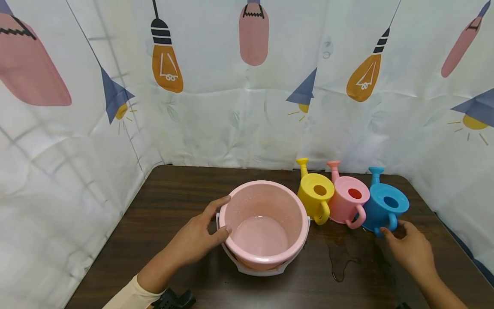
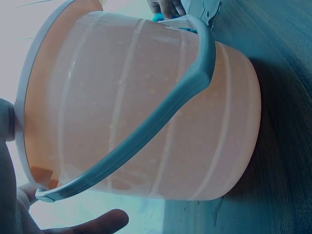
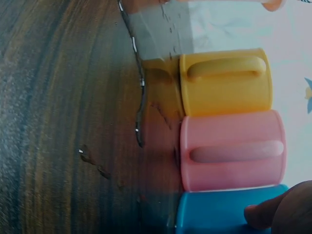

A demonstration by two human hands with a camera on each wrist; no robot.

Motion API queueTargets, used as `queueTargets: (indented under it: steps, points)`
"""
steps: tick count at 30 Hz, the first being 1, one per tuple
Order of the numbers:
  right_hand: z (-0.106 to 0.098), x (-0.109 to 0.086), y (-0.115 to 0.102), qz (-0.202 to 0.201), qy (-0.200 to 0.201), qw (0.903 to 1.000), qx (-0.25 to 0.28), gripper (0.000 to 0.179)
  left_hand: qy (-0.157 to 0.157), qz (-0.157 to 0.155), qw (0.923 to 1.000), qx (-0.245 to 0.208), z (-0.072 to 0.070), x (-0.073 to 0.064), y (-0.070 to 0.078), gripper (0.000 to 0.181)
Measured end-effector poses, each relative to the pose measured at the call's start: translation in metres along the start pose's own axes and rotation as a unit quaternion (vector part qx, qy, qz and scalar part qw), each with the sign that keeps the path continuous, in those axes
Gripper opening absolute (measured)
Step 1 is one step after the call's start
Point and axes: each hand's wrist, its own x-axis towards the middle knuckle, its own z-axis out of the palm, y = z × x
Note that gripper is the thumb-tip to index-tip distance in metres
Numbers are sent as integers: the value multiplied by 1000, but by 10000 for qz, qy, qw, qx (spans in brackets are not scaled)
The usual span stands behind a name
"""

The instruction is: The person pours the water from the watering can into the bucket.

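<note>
A pink bucket [image 1: 266, 257] stands upright on the table, its white carrying handle [image 2: 146, 134] hanging down along the near side. Drops dot its inner wall and its bottom shines. My left hand [image 1: 197, 236] rests at the bucket's left rim, thumb and forefinger extended and touching it. Over at the right, my right hand [image 1: 413, 251] pinches the handle of the blue watering can [image 1: 384, 206], which stands on the table; in the right wrist view its thumb [image 3: 265, 212] lies against the can. The other right fingers are partly hidden.
A yellow watering can [image 1: 315, 189] and a pink watering can [image 1: 349, 197] stand in a row between bucket and blue can, spouts pointing back. Spilled water [image 1: 341, 266] lies in front of them on the dark wooden table [image 1: 173, 189]. A printed white curtain [image 1: 216, 124] surrounds the table.
</note>
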Motion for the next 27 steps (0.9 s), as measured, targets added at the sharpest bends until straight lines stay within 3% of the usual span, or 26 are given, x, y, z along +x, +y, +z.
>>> queueTargets:
  steps: [10,18,27]
  points:
    - [4,0,2,-312,44,9995,-72,52,3,35,10000,29,0,0,0,72]
    - [8,-1,3,-300,158,9994,-14,47,26,88,10000,31,-1,0,0,72]
    - [7,-2,9,-221,624,9977,-130,37,-2,34,10000,11,-1,0,0,71]
